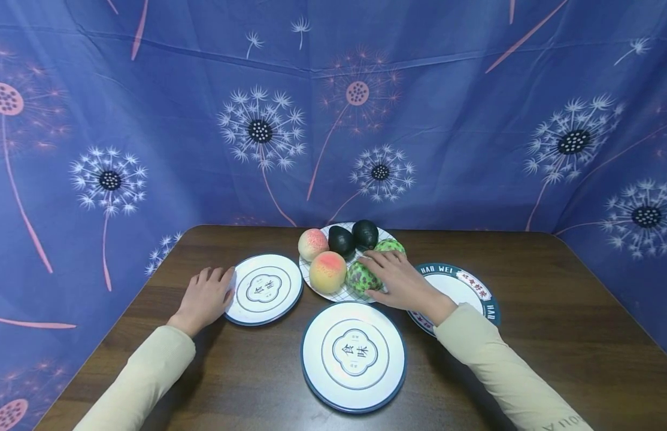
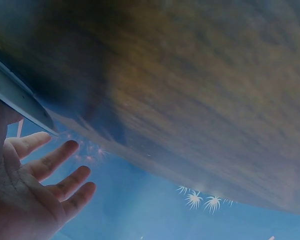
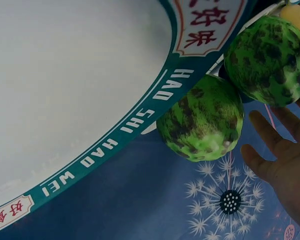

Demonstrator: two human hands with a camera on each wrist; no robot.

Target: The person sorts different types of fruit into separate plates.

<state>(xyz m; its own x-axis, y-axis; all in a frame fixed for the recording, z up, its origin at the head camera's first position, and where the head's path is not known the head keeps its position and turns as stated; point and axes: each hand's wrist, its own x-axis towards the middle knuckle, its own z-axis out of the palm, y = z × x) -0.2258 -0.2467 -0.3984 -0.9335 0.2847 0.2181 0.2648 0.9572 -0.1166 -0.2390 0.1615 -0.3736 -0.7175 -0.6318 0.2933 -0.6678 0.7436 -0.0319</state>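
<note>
My right hand reaches over a round white plate of fruit, thumb and fingers spread near a mottled green fruit. A second green fruit lies beyond, partly hidden by the fingers. In the right wrist view the fingers are apart, close to both green fruits, with nothing gripped. Two peaches and two dark, avocado-like fruits share that plate. At the left, my left hand is by the rim of a blue-edged white plate, its fingers loosely extended in the left wrist view.
Another blue-edged white plate lies at the front middle of the brown wooden table. Under my right forearm is a plate with a green lettered rim. A blue dandelion-print cloth hangs behind the table.
</note>
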